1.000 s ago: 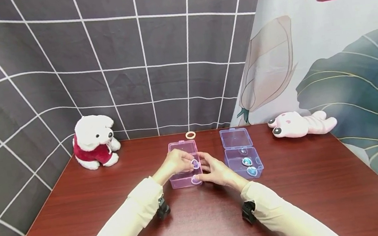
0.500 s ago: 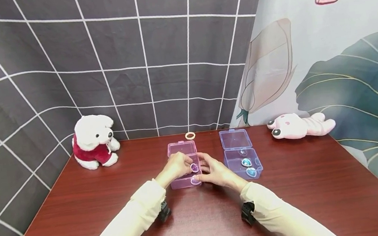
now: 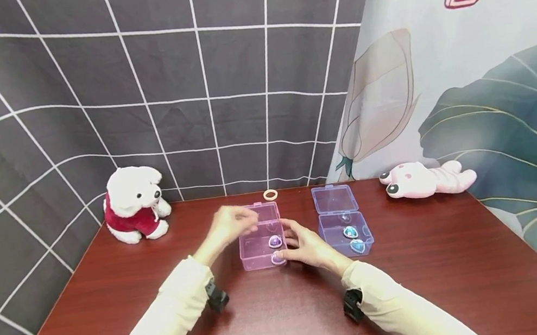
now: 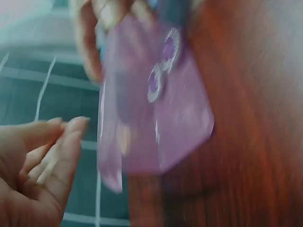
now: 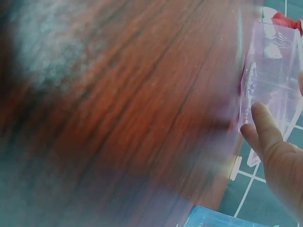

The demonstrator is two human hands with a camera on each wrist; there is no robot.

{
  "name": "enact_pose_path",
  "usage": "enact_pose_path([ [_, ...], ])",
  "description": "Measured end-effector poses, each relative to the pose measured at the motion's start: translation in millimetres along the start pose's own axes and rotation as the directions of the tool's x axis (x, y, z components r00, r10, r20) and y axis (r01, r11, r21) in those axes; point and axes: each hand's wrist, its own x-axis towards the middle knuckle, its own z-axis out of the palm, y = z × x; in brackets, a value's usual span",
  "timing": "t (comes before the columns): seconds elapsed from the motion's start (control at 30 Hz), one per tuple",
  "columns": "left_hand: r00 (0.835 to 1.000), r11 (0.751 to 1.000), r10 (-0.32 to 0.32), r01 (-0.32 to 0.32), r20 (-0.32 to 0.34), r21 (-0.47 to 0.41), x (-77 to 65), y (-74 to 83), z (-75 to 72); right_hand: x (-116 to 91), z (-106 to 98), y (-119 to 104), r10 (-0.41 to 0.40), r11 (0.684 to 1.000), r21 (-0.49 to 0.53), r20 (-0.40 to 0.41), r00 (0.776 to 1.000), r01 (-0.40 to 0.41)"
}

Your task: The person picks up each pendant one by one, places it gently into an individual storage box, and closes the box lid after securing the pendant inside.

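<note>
A clear pink plastic box (image 3: 255, 263) stands on the table with its lid (image 3: 264, 211) laid back. Inside, at its right end, are two purple gems with pearly white edging: one (image 3: 275, 241) in the middle and another (image 3: 278, 258) by the front wall. My right hand (image 3: 311, 245) grips the box's right end, thumb at the front corner and fingers along the side. My left hand (image 3: 229, 226) is raised over the box's left rear part, thumb near the fingertips. Nothing shows between those fingers in the left wrist view, where the box (image 4: 184, 137) is blurred.
To the right stands a blue clear box (image 3: 330, 240), lid back, holding two blue gems (image 3: 350, 232) and a small clear round piece. A pale ring (image 3: 270, 195) lies behind the pink box. A white plush bear (image 3: 135, 206) sits left; a pink plush toy (image 3: 427, 178) lies right.
My left hand has lowered the purple gem into the pink box, let it go, and moved up and left. My right hand has kept its hold on the box.
</note>
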Motion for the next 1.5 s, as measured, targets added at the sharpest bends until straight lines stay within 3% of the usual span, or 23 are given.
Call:
enact_pose_path([
  [0.07,0.996,0.99,-0.048,0.037,-0.082,-0.135,6.6,-7.0,-8.6,-1,0,0,-0.001,1.0,0.002,-0.009,1.0,0.001],
  [0.13,0.989,0.976,-0.097,0.072,-0.112,-0.206,13.4,-17.1,-13.0,-1,1,1,0.001,1.0,-0.001,-0.015,1.0,-0.001],
  [0.23,0.981,0.954,-0.184,0.162,-0.067,-0.254,18.7,-30.4,-14.7,-2,5,2,0.006,1.0,-0.006,-0.015,1.0,-0.006],
  [0.33,0.975,0.929,-0.224,0.209,-0.012,-0.305,19.7,-36.2,-13.9,-2,8,4,0.004,1.0,-0.016,-0.017,1.0,-0.004],
  [0.57,0.984,0.905,-0.142,0.084,-0.11,-0.418,6.8,-23.3,-14.0,-3,10,4,-0.012,0.997,-0.08,-0.098,0.995,0.004],
  [0.67,0.981,0.911,-0.109,0.034,-0.16,-0.412,-9.4,-17.3,-14.4,-2,10,4,-0.03,0.996,-0.086,-0.104,0.994,0.021],
  [0.77,0.978,0.938,-0.067,-0.007,-0.2,-0.347,-28.0,-16.5,-11.5,-2,8,2,-0.038,0.998,-0.059,-0.095,0.995,0.032],
  [0.9,0.976,0.974,0.016,-0.064,-0.219,-0.215,-48.6,-23.9,-3.9,-3,5,0,0.042,0.992,0.124,-0.07,0.997,-0.033],
  [1.0,0.978,0.983,0.042,-0.077,-0.206,-0.167,-59.9,-33.4,1.5,-3,5,-2,0.128,0.955,0.275,-0.05,0.991,-0.109],
  [1.07,0.981,0.985,0.039,-0.07,-0.191,-0.16,-65.7,-39.1,4.5,-4,6,-3,0.155,0.94,0.314,-0.044,0.987,-0.134],
  [1.37,0.984,0.984,0.028,-0.058,-0.178,-0.168,-71.6,-45.2,10.3,-3,12,-4,0.121,0.965,0.239,-0.055,0.991,-0.105],
  [1.43,0.984,0.985,0.025,-0.055,-0.178,-0.166,-71.2,-45.5,10.4,-3,12,-4,0.09,0.985,0.151,-0.054,0.994,-0.081],
  [1.5,0.983,0.985,0.023,-0.053,-0.18,-0.162,-70.7,-45.9,10.5,-4,11,-5,0.046,0.999,-0.005,-0.065,0.997,-0.047],
])
